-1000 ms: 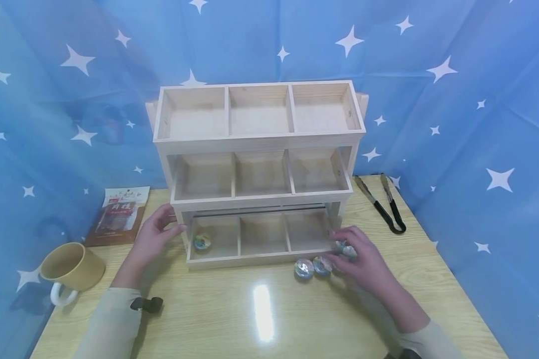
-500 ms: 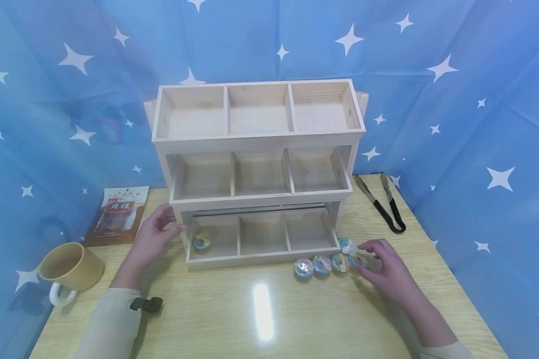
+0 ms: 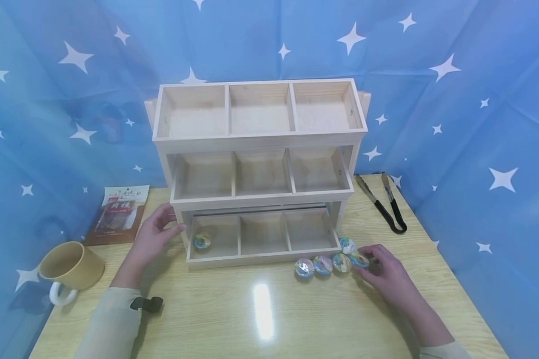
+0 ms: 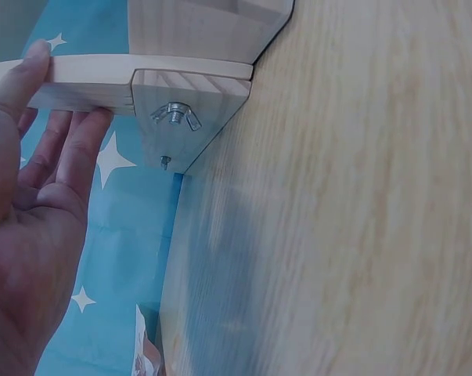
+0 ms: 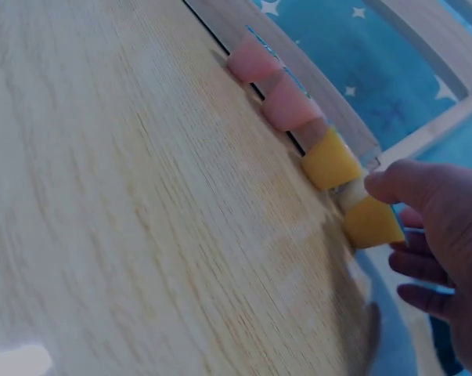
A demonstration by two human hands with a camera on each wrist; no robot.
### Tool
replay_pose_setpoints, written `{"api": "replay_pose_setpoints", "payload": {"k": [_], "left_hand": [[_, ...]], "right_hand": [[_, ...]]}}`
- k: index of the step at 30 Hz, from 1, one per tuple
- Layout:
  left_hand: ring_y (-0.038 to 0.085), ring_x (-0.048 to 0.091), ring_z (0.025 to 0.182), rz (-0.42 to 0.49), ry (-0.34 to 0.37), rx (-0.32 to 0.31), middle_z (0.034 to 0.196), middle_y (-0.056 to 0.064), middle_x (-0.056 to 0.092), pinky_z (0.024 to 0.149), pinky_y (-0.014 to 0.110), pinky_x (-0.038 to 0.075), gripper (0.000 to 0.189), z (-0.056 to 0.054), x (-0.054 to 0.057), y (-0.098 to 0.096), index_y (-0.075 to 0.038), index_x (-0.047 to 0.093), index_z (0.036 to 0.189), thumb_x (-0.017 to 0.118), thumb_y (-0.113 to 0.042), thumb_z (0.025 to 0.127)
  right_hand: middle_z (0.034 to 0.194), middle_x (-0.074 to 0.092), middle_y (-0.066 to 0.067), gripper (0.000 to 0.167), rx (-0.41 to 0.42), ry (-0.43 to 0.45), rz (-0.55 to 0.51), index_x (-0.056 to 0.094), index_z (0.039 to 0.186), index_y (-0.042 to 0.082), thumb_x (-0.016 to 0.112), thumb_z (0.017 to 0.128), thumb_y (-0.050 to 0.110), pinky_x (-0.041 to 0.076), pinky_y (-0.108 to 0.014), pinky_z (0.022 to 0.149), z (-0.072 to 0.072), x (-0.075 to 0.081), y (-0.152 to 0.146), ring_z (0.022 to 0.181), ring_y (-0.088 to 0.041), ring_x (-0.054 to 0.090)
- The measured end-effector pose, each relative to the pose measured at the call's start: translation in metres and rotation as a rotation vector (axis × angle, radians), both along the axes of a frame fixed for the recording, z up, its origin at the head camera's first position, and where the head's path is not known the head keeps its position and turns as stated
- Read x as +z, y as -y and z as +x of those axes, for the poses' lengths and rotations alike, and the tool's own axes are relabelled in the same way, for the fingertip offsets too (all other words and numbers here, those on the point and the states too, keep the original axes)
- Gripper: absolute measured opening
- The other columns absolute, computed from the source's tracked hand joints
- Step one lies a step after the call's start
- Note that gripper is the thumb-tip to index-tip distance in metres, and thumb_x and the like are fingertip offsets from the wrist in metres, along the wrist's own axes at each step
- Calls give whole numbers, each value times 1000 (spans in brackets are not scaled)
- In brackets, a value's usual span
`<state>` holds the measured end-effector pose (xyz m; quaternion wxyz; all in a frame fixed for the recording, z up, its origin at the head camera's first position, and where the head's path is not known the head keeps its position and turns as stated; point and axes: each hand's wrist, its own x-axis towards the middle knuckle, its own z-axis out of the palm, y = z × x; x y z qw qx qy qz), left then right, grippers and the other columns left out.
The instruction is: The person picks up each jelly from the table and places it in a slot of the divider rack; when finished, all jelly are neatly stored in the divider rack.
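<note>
My left hand [image 3: 154,237] grips a side post [image 4: 83,94] of the three-tier wooden rack [image 3: 260,144], thumb on one face and fingers on the other. My right hand [image 3: 393,274] is at the rack's front right corner, thumb and fingers around a yellow jelly cup [image 5: 372,223] with a shiny film lid. Left of that cup, a yellow jelly cup [image 5: 331,160] and two pink jelly cups [image 5: 290,103] stand in a row along the lowest tray's front. Another jelly cup [image 3: 347,245] lies behind the row, by the tray corner. One jelly cup [image 3: 202,241] sits in the lowest tray's left compartment.
Black-handled tongs [image 3: 388,212] lie on the table right of the rack. A yellow mug [image 3: 74,267] with a white handle and a brown-and-white packet [image 3: 119,214] are on the left. A blue star-patterned cloth [image 3: 476,149] hangs around the table.
My right hand has moved right from over the cups to the rightmost one, uncovering the others in the row. My left hand has stayed on the post.
</note>
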<state>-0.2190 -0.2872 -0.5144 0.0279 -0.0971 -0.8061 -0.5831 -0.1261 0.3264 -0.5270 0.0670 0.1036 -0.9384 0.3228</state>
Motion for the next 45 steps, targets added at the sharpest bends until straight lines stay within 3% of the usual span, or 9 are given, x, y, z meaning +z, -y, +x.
{"api": "replay_pose_setpoints", "payload": {"k": [7,11,14,19,24,28,31,37,45], "left_hand": [[4,65,123,3,-11,-3,148,24,64,98,18,58,62,0,-1,0,-7,51,160,78,-11,105],[4,65,123,4,-7,-5,149,25,63,98,18,57,62,-1,-2,0,-7,50,161,78,-12,106],[5,65,124,14,2,-10,150,25,62,98,19,58,62,-2,-2,0,-7,50,161,78,-12,106],[6,64,124,23,10,-17,152,25,62,98,19,58,63,-1,-1,-1,-7,49,162,78,-13,106],[6,64,125,19,9,-15,152,26,61,98,18,58,63,-1,0,-1,-7,49,162,77,-13,106],[5,64,124,13,4,-11,152,26,61,98,18,57,63,-1,0,-1,-7,49,162,77,-12,106],[4,64,124,10,-2,-11,153,26,61,98,17,57,63,-2,-1,0,-7,49,162,77,-12,106],[5,63,125,23,-5,-24,155,26,59,99,18,57,64,-3,-3,1,-8,48,163,77,-12,107],[8,63,126,15,-4,-23,153,24,61,99,17,56,65,-4,-3,2,-10,49,163,78,-14,106]], "right_hand": [[119,73,-3,44,-13,-9,2,74,130,5,93,92,18,60,-30,94,0,-2,-1,108,-24,69],[120,73,-5,46,-37,8,-11,74,129,3,94,91,19,58,-29,95,1,0,-2,109,-28,71],[120,73,-7,46,-59,0,-10,74,127,3,95,89,16,53,-21,95,2,2,-3,110,-31,70],[118,72,-9,46,-64,-82,-20,74,124,2,95,83,4,42,-6,94,4,10,-4,107,-28,66],[115,71,-8,48,-42,-192,-73,74,121,2,95,78,-4,39,-2,96,3,21,-1,105,-12,61],[113,72,-7,49,4,-288,-106,74,118,0,93,74,-10,41,-2,99,-2,27,6,106,-3,58],[115,72,-7,49,25,-308,-113,74,118,0,93,73,-11,41,-3,99,-8,30,15,107,-2,58],[118,71,-3,50,50,-232,-93,74,121,3,93,76,-7,44,-8,98,-21,37,40,109,-14,61],[114,69,2,50,136,-143,-102,74,122,8,94,77,0,61,-36,90,-36,45,80,103,-17,65]]}}
